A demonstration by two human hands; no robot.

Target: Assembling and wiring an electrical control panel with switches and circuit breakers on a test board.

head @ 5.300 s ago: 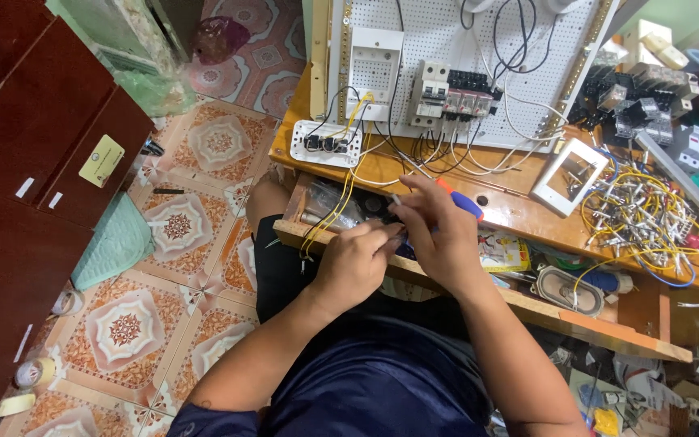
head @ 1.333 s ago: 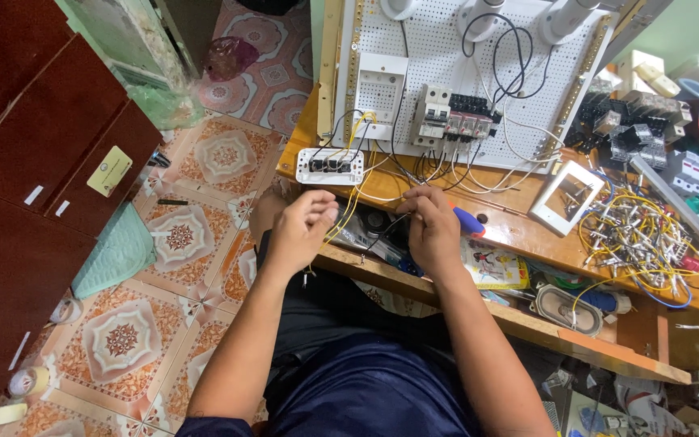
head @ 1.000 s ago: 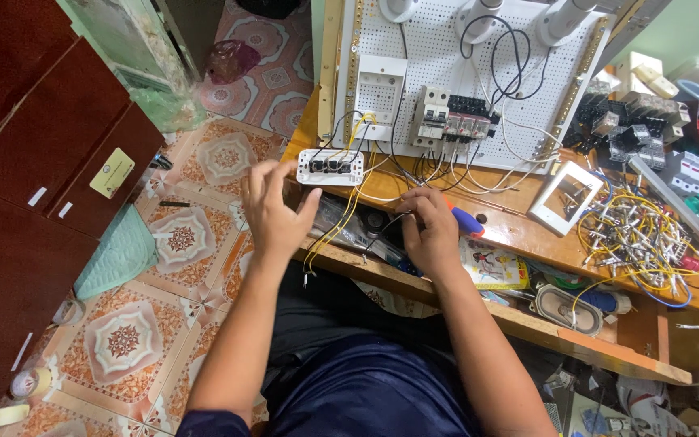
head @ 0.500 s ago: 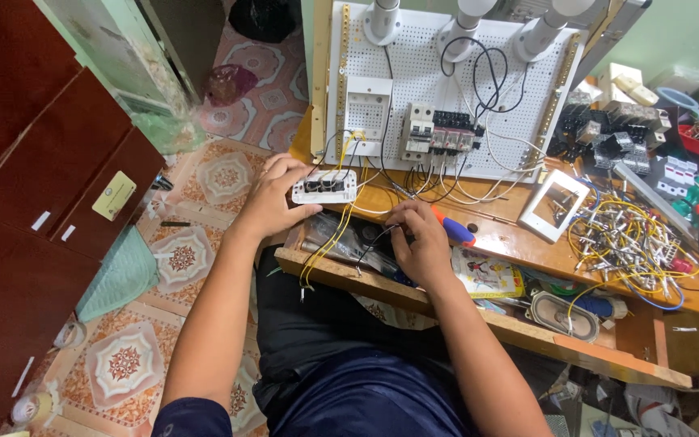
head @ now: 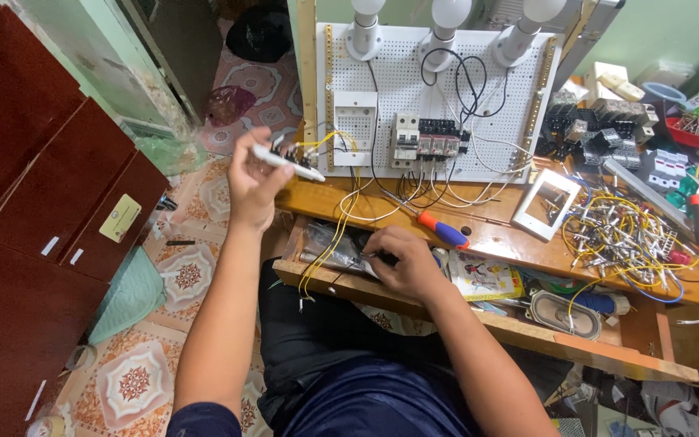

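Switch plate (head: 289, 162), light rigid plastic w/ yellow wires (head: 341, 212) trailing, pinched by edges in raised left hand (head: 252, 182); right hand (head: 402, 263) curled in drawer (head: 341, 283), grip unclear

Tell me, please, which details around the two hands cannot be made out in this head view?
- The left hand lifts a white switch plate; its front is edge-on, and the wire terminals are too small.
- The right hand covers whatever its grip is on inside the wooden drawer.
- The lamp tops above the white perforated board are cut off by the top edge.
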